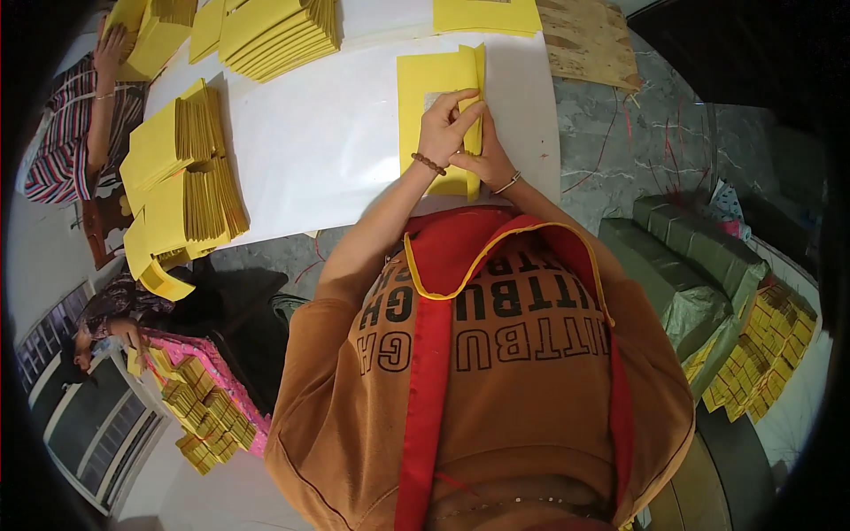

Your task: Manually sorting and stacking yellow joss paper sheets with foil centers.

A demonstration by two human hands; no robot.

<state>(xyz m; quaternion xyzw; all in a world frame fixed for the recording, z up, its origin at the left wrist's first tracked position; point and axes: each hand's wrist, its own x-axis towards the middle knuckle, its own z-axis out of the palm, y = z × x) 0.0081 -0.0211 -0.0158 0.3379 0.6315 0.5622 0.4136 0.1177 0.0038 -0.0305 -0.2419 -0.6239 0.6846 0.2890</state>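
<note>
Yellow sheet (413,88) lies near the right end of the white counter (310,168), close to the edge by the wearer's red apron (452,234); placed there, I judge, to stay within short reach of both arms. A narrow strip along its right side is turned up into a fold. Left hand (445,131) lies over the sheet, partly open, thumb and forefinger apart, tips at the fold. Right hand (487,159) comes in along the right side, thumb reaching across toward the left wrist, fingers half hidden by the strip; whether either hand truly pinches the sheet, cannot tell. Having a hand on each side probably steadies the strip and stops the sheet sliding. Left stacks (155,146) sit on the counter's left side, seemingly to leave the middle free for handling; far stack (279,40) toward the far edge. Another person's hand (111,53) rests by yellow sheets at the far left corner. Off the counter: tied bundles (208,411) on pink cloth (235,372), lower left; green packs (686,257) at right, beside more yellow bundles (761,350), perhaps wrapped to keep contents together.
</note>
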